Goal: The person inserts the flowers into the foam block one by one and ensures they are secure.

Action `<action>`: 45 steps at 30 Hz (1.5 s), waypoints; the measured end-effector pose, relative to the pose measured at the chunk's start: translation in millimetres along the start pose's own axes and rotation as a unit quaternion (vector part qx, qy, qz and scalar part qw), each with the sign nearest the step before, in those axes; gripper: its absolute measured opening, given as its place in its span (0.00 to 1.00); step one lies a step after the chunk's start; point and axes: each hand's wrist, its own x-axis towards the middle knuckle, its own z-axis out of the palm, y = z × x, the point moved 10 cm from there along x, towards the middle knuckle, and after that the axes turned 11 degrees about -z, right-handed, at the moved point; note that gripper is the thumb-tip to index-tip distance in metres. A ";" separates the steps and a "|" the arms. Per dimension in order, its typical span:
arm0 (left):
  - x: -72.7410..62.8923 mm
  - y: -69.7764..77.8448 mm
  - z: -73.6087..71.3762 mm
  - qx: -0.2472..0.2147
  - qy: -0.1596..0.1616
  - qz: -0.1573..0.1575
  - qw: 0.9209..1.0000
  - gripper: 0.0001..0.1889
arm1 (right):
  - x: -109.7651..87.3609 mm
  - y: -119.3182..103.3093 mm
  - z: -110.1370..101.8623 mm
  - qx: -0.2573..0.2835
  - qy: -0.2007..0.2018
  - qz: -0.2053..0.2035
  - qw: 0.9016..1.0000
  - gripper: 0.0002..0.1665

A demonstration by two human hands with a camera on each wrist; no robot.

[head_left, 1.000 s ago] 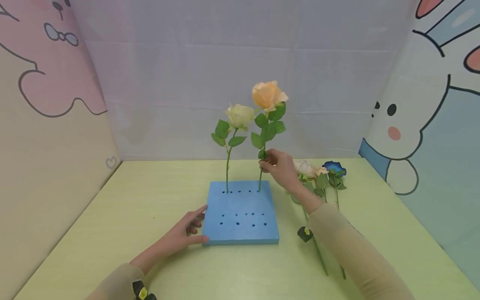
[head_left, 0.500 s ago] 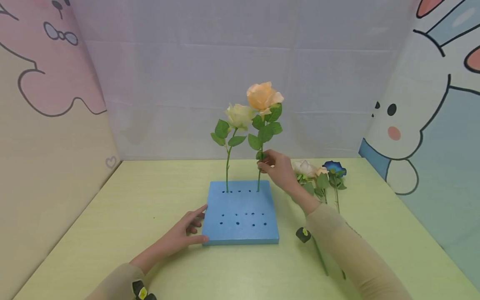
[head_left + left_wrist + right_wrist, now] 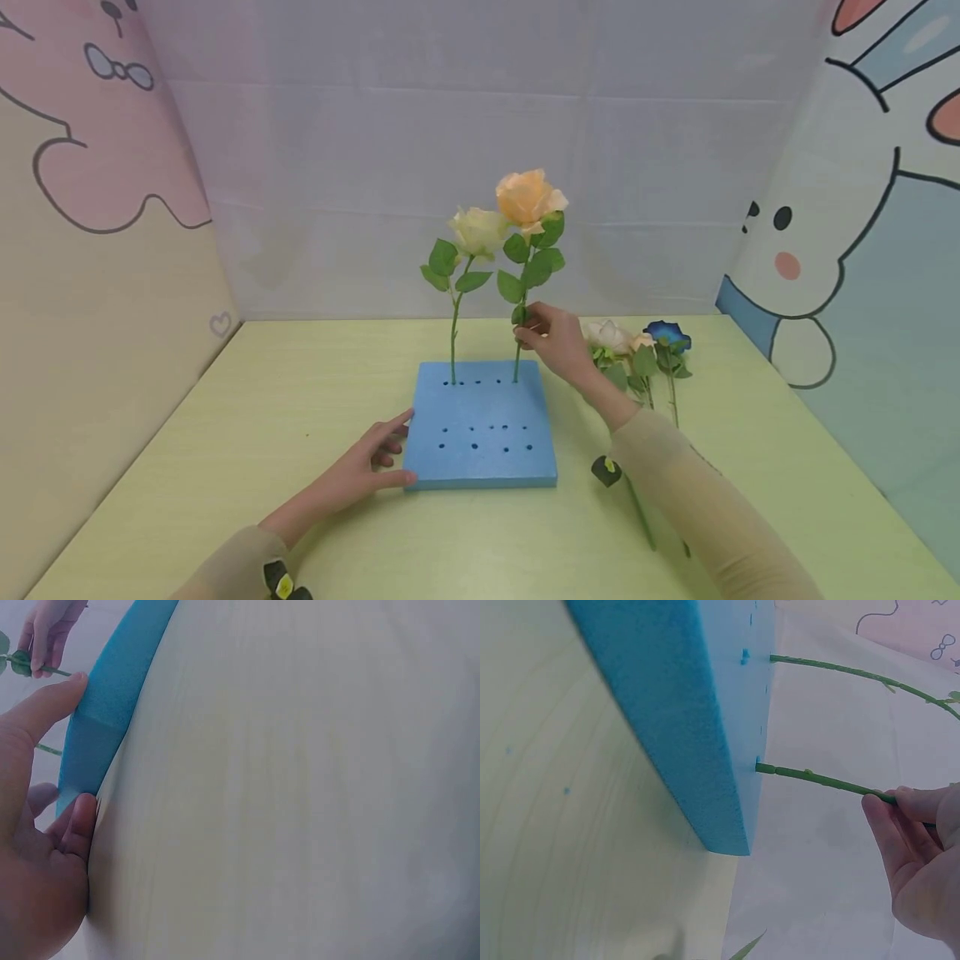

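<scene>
R hand point(image 3: 558, 337) pinches orange rose point(image 3: 527, 197) stem low, foot in blue foam block point(image 3: 480, 425). L hand point(image 3: 367, 467), fingers relaxed, steadies block edge w/o gripping. Rose looks light, top-heavy, stem bendy; best held near base.

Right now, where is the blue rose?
In the head view the blue rose lies on the table's right side, beside the white rose, right of the blue foam block.

Loose roses point(image 3: 637, 346) lie on the green table point(image 3: 225, 433).
</scene>
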 end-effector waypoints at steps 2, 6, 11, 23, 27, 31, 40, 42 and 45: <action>-0.1 -0.6 0.0 -0.001 0.001 -0.001 1.000 0.48 | -0.2 -0.4 0.6 -0.003 -0.002 0.002 1.000 0.09; -0.5 -0.4 0.4 -0.002 0.001 0.001 1.000 0.48 | -0.6 -1.3 1.4 -0.007 -0.005 0.002 1.000 0.09; -0.7 1.1 0.3 -0.001 0.004 0.005 1.000 0.48 | -2.0 0.7 3.9 -0.003 -0.012 0.007 1.000 0.10; -0.1 0.2 -0.5 0.001 0.006 -0.009 1.000 0.48 | -6.5 4.5 10.0 -0.005 -0.022 0.013 1.000 0.09; 0.8 -1.6 -0.3 0.001 0.006 -0.013 1.000 0.48 | -9.4 6.4 10.3 -0.003 -0.014 0.009 1.000 0.08; 1.3 -3.0 -0.4 0.001 0.009 -0.017 1.000 0.49 | -8.7 4.8 10.8 -0.002 -0.014 0.001 1.000 0.08; 3.0 -4.5 -0.2 0.003 0.009 -0.018 1.000 0.49 | -8.0 7.5 12.3 -0.007 -0.017 0.005 1.000 0.08; 2.9 -4.2 -0.1 0.006 0.009 -0.016 1.000 0.49 | -8.3 7.3 12.6 -0.009 -0.018 0.001 1.000 0.08; 2.1 -2.8 0.1 0.007 0.008 -0.008 1.000 0.48 | -8.7 7.0 12.6 -0.012 -0.018 -0.003 1.000 0.08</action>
